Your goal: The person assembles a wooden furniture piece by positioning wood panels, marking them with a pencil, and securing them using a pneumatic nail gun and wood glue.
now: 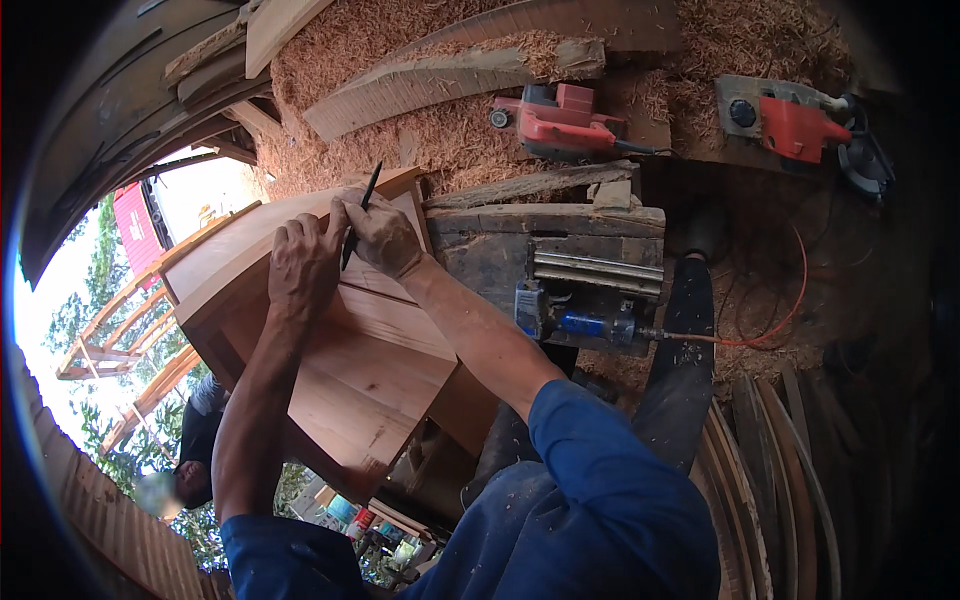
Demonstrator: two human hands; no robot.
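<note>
In the head view, no bin or box shows clearly; low in the middle of the frame, under the workpiece, a few small cans (375, 525) stand together, too small for you to tell their contents.

Your right hand (383, 235) sits just left of the frame's centre, high on the wooden cabinet (340, 370). Its fingers are closed round a dark pencil (358, 215), which slants up and to the right, the lower end down at the wood between your two hands. Your left hand (303, 265) lies just beside the right, palm down, fingers curled over the cabinet's upper edge and pressed on the wood; it grips nothing else. Whether the two hands touch, you cannot tell.

Both forearms come up from the lower edge in blue sleeves, bare from the elbow, the left nearly straight up, the right slanting from lower right to upper left.

The cabinet is tilted, running from the centre toward the lower left. Above it, sawdust (440, 140) covers the ground across the top of the frame. Two red power tools lie there: one (555, 120) at top centre, another (790, 125) at upper right. A grey bench machine (590, 270) stands right of your hands, an orange cord (770, 320) looping from it. Curved wooden strips (780, 470) are stacked at lower right.
</note>
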